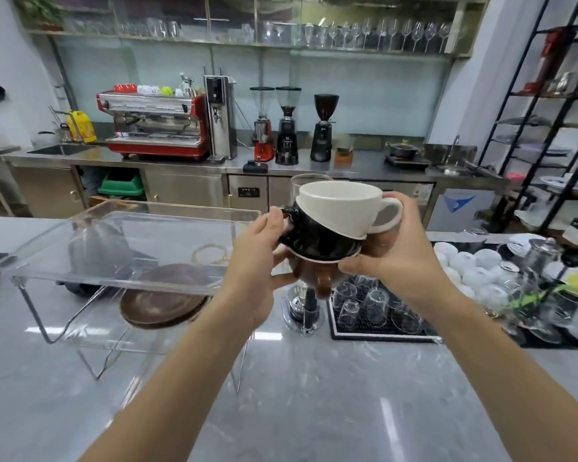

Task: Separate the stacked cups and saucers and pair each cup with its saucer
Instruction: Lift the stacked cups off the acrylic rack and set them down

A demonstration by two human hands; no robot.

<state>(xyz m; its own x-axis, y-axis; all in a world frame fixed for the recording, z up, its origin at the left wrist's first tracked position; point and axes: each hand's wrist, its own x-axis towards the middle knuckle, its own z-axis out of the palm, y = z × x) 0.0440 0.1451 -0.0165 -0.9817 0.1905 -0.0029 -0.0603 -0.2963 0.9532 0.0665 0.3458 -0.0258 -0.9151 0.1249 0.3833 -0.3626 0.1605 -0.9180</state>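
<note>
Nested stack held upright in air over the bench [314, 395]: white cup [342, 208] topmost, in black cup [314, 236], in brown cup [316, 278]; left hand [257, 258] fingers pinching black handle, right hand [394, 258] fingers curled beneath, nearer white handle.

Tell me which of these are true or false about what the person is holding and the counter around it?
1. The white cup sits on top of the stack. True.
2. Only one hand holds the stack. False: the left hand and the right hand both grip it.
3. The brown saucers lie under the clear stand. True.
4. The black cup stands alone on the counter. False: it is nested in the held stack.
</note>
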